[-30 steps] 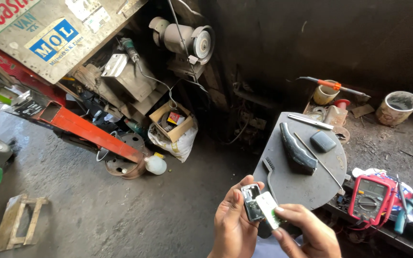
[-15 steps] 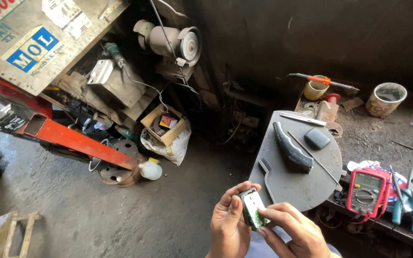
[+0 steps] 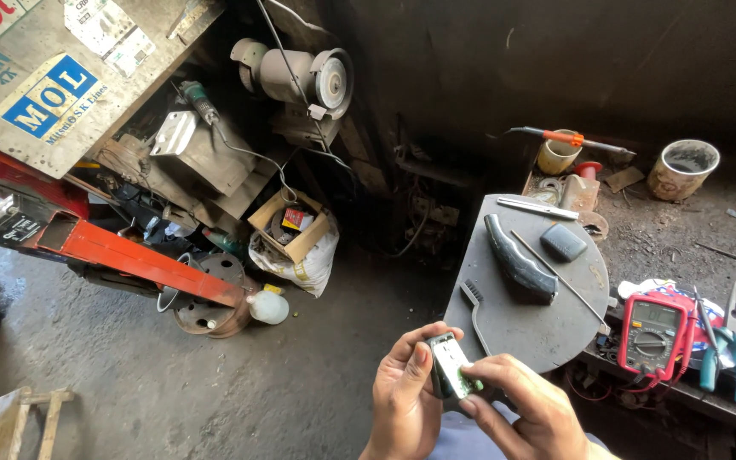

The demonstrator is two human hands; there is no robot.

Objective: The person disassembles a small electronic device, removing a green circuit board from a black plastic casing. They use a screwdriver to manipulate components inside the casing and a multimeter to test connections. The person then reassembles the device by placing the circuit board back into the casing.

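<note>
pinched between left hand (image 3: 406,388) and right hand (image 3: 526,413), both closed on a small green circuit module (image 3: 451,366), low in front of the round grey plate (image 3: 504,324). inspecting or fitting stage, seemingly; steady fingertip control needed next, multimeter (image 3: 653,334) near.

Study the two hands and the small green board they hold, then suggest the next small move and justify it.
Probably lift the small green board free of its dark case. The left hand grips the case from the side, while the right hand has fingertips pinching the board's edge, which sits tilted. The red meter lies close by on the bench.
</note>
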